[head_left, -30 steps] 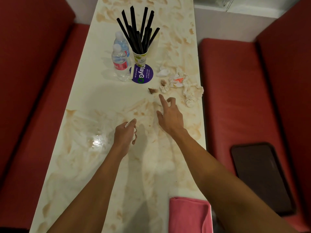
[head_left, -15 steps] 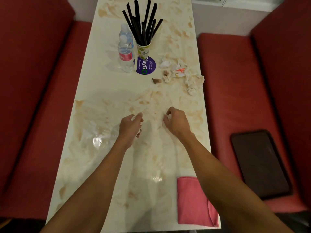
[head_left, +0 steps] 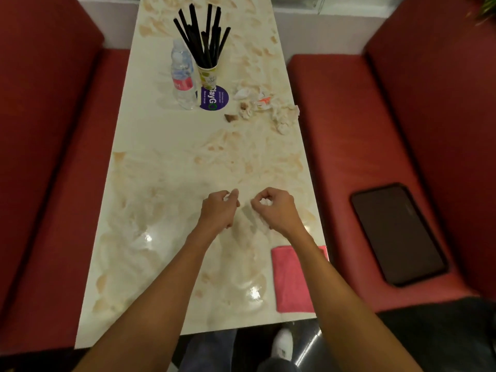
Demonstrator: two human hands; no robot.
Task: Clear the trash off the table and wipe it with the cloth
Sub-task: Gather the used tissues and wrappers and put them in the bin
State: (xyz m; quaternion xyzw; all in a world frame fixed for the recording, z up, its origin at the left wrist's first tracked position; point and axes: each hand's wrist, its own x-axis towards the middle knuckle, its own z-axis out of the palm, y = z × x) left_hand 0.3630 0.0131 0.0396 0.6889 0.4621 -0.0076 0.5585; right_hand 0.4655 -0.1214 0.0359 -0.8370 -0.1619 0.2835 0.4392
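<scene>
Both hands hover side by side over the near half of the stained table [head_left: 166, 135], knuckles up and close together without touching. The left hand [head_left: 218, 212] has its fingers curled round a white paper scrap [head_left: 227, 197], which peeks out between thumb and forefinger. The right hand [head_left: 277, 210] is curled the same way round a second scrap [head_left: 265, 202], pinched at its fingertips. Well beyond the fingers, toward the far right edge of the table, lies the heap of crumpled trash [head_left: 265, 106]: white tissue wads, a brown crumb and a piece with orange print. To the left of that heap, also far ahead of the fingers, a water bottle [head_left: 183, 76] stands upright just beside a paper cup [head_left: 207, 75] full of black straws [head_left: 204, 36], with a purple round sticker [head_left: 214, 98] at the cup's foot. Behind the right hand, partly under its forearm, the pink cloth [head_left: 292, 280] lies folded at the near right edge of the table. Out past the right hand, on the red bench [head_left: 349, 130], rests a dark flat tablet [head_left: 397, 234].
</scene>
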